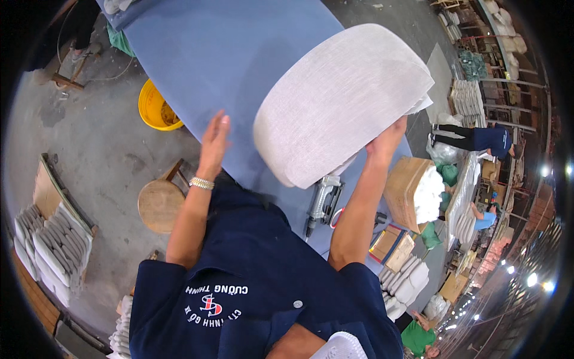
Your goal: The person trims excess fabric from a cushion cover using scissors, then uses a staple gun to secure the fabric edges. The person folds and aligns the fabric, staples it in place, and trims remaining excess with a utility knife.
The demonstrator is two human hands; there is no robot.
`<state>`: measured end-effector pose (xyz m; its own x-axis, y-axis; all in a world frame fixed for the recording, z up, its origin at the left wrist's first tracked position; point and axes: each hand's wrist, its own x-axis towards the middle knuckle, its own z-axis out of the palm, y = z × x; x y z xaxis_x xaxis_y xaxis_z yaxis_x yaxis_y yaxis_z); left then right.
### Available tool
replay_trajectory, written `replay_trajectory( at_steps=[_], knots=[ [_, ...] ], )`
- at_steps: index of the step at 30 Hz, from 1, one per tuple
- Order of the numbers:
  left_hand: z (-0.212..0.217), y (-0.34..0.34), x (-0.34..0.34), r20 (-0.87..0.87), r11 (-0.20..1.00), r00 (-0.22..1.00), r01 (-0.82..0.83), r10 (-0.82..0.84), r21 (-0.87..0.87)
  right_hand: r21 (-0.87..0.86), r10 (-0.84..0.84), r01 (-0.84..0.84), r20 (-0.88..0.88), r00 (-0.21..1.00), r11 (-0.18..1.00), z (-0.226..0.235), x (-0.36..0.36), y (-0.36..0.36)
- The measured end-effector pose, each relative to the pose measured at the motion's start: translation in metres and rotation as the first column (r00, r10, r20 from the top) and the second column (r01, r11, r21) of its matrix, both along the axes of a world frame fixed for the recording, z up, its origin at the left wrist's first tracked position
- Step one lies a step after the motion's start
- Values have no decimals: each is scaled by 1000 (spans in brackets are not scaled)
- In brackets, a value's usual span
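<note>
A light grey upholstered cushion pad (pixel 344 102), rounded at one end and straight-edged at the other, is tilted up over the blue table (pixel 197 66). My right hand (pixel 388 139) grips its lower right edge; the fingers are partly hidden behind it. Loose white fabric or lining shows along that edge. To the left of the pad, apart from it, my left hand (pixel 215 140) is raised with nothing in it, its fingers stretched and slightly blurred. A silver staple gun (pixel 324 200) lies on the table just below the pad, between my forearms.
A yellow bucket (pixel 156 106) and a round wooden stool (pixel 160 204) stand on the floor at left. Stacked pads (pixel 57 245) sit lower left. A cardboard box (pixel 406 190) with white filling is at right. Several people are farther off, one in dark clothes (pixel 487 140).
</note>
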<state>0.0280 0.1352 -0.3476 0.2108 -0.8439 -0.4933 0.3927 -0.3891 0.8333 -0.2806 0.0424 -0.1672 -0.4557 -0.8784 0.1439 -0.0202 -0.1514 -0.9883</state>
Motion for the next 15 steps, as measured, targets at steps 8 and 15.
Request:
replay_trajectory(
  at_steps=[8, 15],
  knots=[
    [-15, 37, -32, -622, 966, 782, 182, -30, 183, 436, -54, 126, -175, 983, 891, -46, 2, 54],
    [-45, 33, -21, -663, 960, 745, 135, 65, 246, 276, 43, 14, -201, 979, 961, -85, 12, 66]
  ],
)
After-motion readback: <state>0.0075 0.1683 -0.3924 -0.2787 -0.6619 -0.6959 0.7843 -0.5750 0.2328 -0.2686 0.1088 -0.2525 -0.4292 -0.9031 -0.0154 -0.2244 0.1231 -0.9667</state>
